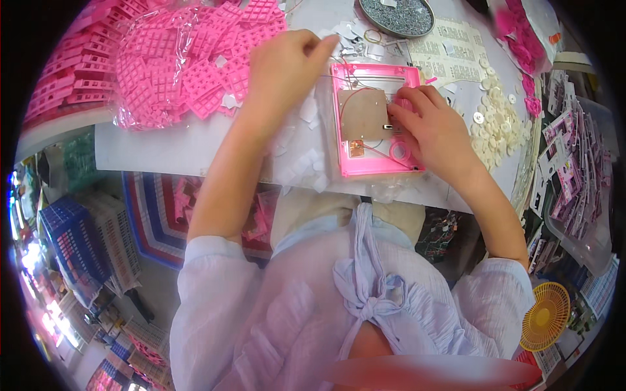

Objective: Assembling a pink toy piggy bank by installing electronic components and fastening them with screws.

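On the white tabletop before me lies a pink plastic case, its inside facing up. A brown board sits in it, with thin wires and a small square orange-brown piece beside a pink ring. My right hand grips the case's right side, thumb and fingers bent over its inner edge near a small metal part. My left hand is raised past the case's upper left corner, thumb and fingers pinched together. What they pinch, if anything, cannot be made out; a thin wire runs near them.
Pink grid-shaped plastic parts heap at the left, partly in clear plastic. White paper bits lie left of the case. A round tray of small grey pieces stands behind. Cream discs spread at the right, by a bin of parts.
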Action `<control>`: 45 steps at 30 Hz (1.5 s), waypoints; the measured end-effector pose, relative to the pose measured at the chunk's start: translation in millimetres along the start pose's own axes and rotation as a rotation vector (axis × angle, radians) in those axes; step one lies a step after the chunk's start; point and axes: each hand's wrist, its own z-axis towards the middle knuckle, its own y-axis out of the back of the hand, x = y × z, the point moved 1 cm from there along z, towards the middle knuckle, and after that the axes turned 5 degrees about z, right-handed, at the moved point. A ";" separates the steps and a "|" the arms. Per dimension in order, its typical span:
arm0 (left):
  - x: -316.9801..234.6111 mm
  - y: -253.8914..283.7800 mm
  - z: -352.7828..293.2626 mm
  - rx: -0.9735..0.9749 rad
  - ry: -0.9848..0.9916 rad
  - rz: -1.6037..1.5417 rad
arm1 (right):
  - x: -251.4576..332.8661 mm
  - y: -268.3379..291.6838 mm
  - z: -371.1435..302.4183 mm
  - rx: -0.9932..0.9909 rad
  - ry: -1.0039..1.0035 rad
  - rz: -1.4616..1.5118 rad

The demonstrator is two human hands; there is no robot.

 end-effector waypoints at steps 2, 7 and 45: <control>-13.2 -3.0 1.0 0.047 -0.025 0.116 | -2.8 1.5 2.9 0.001 0.038 0.033; -16.1 -22.8 -6.4 -0.118 -0.264 0.116 | -30.6 25.5 29.3 -0.107 -0.140 0.372; -17.1 -11.9 -53.7 -0.196 -0.511 -0.014 | -295.5 55.3 102.3 -0.833 -0.528 0.188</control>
